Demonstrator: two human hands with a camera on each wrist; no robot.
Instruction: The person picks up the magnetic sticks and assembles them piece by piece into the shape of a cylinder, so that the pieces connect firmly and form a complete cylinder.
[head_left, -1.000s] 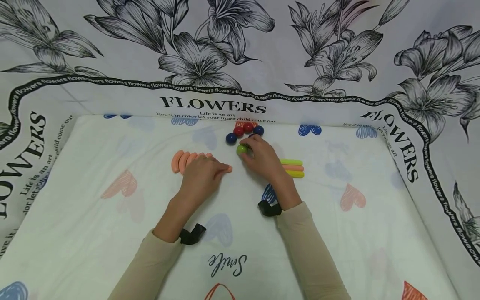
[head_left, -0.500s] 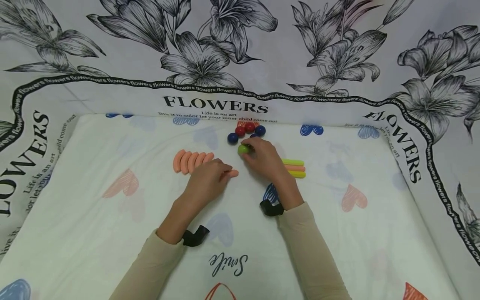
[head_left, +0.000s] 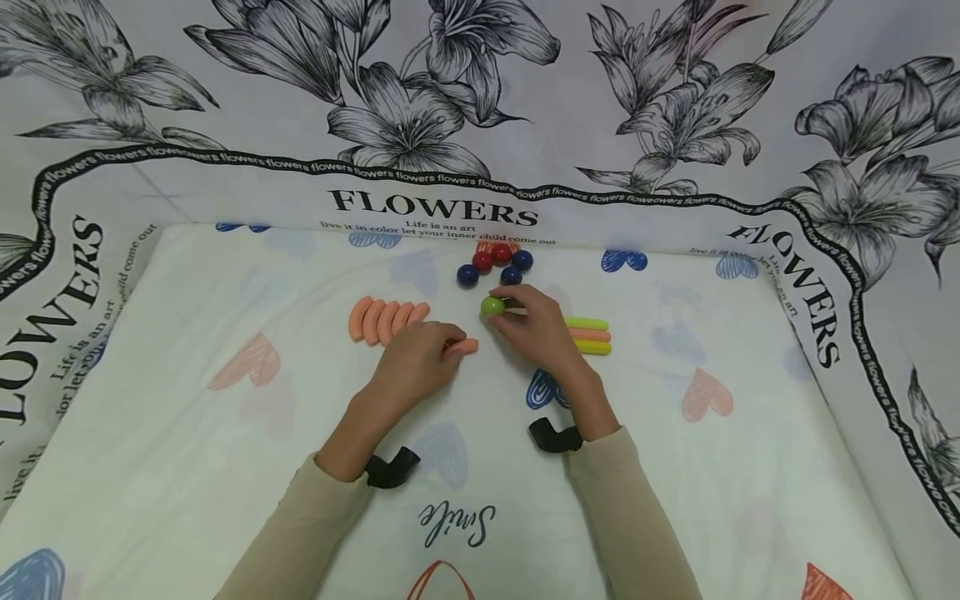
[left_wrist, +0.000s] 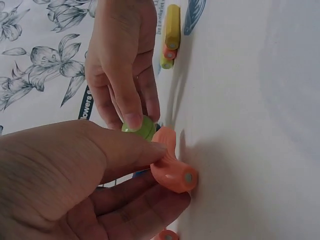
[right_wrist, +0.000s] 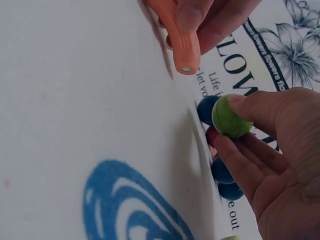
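My left hand point(head_left: 417, 360) pinches a curved orange magnetic rod point(left_wrist: 175, 172) between thumb and fingers, close over the cloth. A pale round inset shows in the rod's near end in the left wrist view. Across from it, my right hand point(head_left: 542, 332) holds a green ball point(right_wrist: 231, 118) by thumb and fingertips, a thin seam running round it. In the head view the ball is just beyond the rod's tip, with a small gap between them. More curved orange rods point(head_left: 372, 322) lie side by side left of my left hand, partly covered by it.
Beyond my right hand sit two red balls point(head_left: 482, 261) and several blue balls point(head_left: 468, 276). Straight rods in yellow point(head_left: 593, 348), orange point(head_left: 592, 335) and lime point(head_left: 587, 323) lie to its right, partly hidden. A heart-printed white cloth point(head_left: 637, 492) covers the surface.
My left hand has moved slightly right and toward me with the curved rod. My right hand has drawn a little toward me and right with the green ball, uncovering a blue ball.
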